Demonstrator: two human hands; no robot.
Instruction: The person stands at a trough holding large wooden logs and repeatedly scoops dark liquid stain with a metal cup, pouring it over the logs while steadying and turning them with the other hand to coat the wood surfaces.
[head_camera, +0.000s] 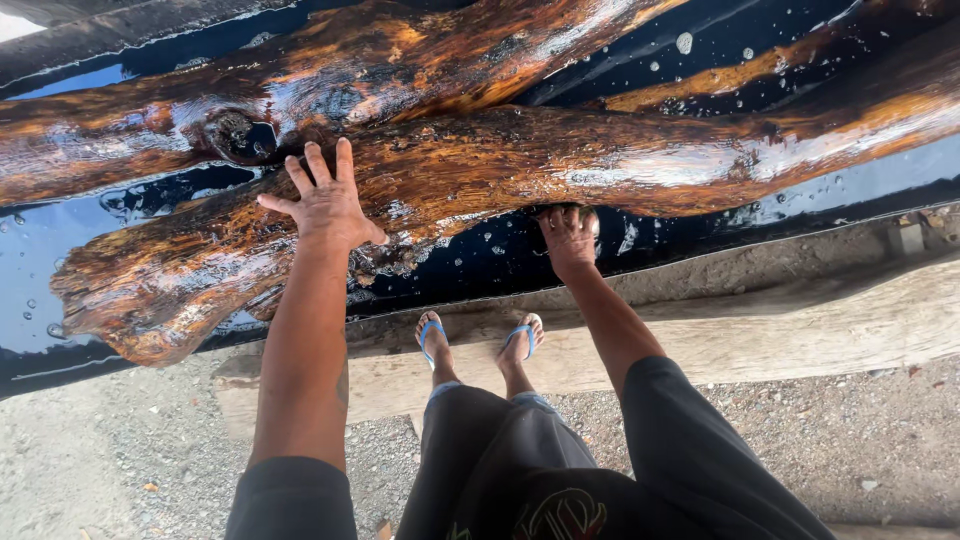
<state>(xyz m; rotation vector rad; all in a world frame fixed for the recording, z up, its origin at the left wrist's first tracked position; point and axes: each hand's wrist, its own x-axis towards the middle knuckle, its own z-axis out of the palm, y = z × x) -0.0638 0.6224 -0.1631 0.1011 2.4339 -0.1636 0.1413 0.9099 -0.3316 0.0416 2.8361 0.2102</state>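
Head view: two hands, left hand (325, 205) spread, right hand (569, 236) curled, on one wet log (600, 160).

1. The wet driftwood log (480, 165) lies lengthwise across the dark, glossy resin slab (60, 250), knotted and gnarled, streaked orange and dark brown, shining with liquid.
2. A dark knot hole (240, 135) sits near its left end.
3. Its blunt, ragged end (150, 305) points lower left, embedded in the black surface.

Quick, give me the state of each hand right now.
Left hand: open, fingers spread, palm flat on the wet log.
Right hand: fingers curled under the log's lower edge, gripping it.
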